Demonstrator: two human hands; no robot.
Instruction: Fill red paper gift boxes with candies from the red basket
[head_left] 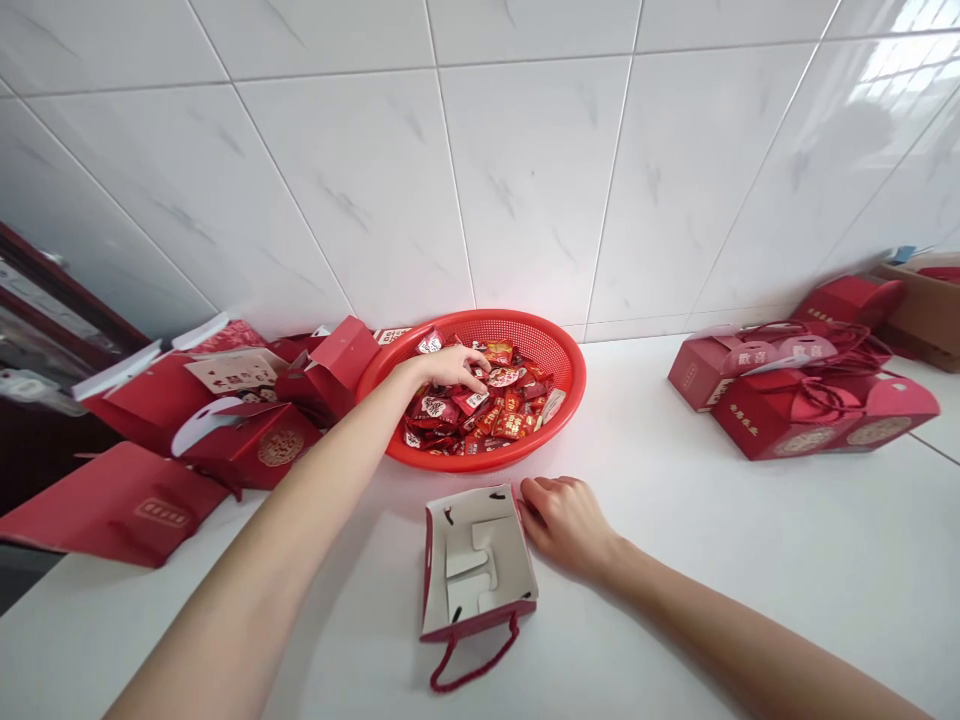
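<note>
My left hand (pixel 454 368) reaches into a red plastic basket (pixel 574 385), its fingers apart over the red wrapped candies (pixel 510 425). Just below the basket an open red box (pixel 480 560) with a white inside stands on the white table; its inside shows folded flaps and no candy. A dark red rope handle (pixel 476 680) hangs from its near side. My right hand (pixel 566 520) rests on the table at the box's right edge with its fingers curled; whether they pinch the box's edge is hard to tell.
Several red boxes and bags (pixel 255 430) crowd the left side. On the right, several closed red boxes (pixel 802 400) with rope handles stand near a brown carton (pixel 922 315). A tiled wall (pixel 525 180) rises behind the table (pixel 637 640).
</note>
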